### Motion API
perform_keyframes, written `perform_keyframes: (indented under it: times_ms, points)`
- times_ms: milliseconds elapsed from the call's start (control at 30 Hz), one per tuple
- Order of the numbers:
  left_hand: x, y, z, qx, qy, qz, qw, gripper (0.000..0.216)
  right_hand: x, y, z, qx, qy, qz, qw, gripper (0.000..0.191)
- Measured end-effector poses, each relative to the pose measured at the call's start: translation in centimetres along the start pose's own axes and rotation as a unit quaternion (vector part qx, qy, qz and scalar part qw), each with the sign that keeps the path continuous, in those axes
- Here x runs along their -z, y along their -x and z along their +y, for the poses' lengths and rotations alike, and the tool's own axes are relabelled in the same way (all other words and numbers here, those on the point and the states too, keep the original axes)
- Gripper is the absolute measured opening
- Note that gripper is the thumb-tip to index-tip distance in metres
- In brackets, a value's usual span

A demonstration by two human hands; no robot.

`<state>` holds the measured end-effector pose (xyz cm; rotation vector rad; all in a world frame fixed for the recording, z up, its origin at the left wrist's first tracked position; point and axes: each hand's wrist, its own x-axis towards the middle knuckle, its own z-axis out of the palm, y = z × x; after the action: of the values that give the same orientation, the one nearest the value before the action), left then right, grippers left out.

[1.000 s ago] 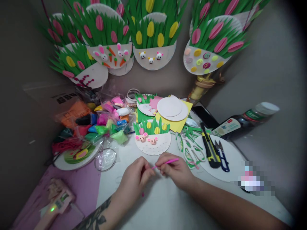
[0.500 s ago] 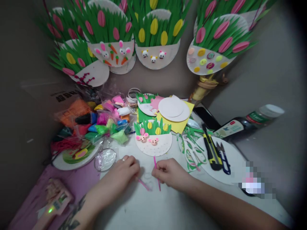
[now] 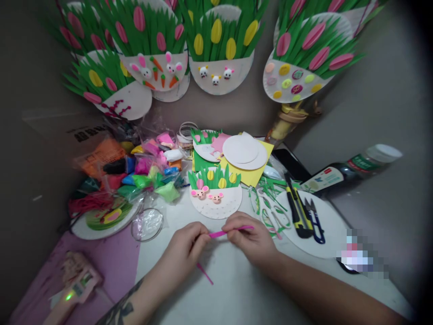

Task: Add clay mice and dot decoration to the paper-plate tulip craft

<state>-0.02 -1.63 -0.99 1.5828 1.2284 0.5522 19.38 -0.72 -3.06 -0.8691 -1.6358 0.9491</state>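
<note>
- Head view: the left hand [image 3: 190,244] pinches a pink strip [image 3: 218,234] between thumb and fingers.
- The right hand [image 3: 251,240] pinches it too; the strip spans the gap, at six o'clock from the mouse plate [image 3: 216,207].
- From the strip, scissors [image 3: 267,210] lie at two o'clock, the glue gun [image 3: 81,282] at eight.

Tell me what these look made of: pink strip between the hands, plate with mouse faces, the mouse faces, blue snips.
Pink strip: paper or ribbon, can't tell; thin, flat, fairly matte.
Plate: probably paper or card; dull white, thin.
Mouse faces: perhaps modelling clay; smooth, rounded, raised.
Snips: likely metal blades, grey and pointed; dark blue handles, maybe plastic or painted.
</note>
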Motion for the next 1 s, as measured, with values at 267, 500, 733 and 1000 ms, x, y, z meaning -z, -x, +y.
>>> perform_keyframes:
  times_ms: [267,500,733,1000]
  points:
    - [0.6,-0.4,-0.5,0.050,0.096,-0.021,0.994,0.036,1.0,-0.4,0.4,0.060,0.028,-0.010,0.998,0.007]
    - [0.4,-0.3,-1.2,0.024,-0.015,0.056,0.998,0.037,0.6,-0.5,2.3,0.127,0.254,-0.041,0.958,0.017]
    - [0.2,-0.3,-1.2,0.006,-0.041,0.058,0.997,0.028,-0.4,-1.0,3.4,0.091,0.297,-0.028,0.950,0.013]
    - [0.2,-0.2,-1.1,0.005,-0.051,0.059,0.997,0.027,-0.5,-0.8,2.9,0.068,0.276,-0.049,0.958,0.012]
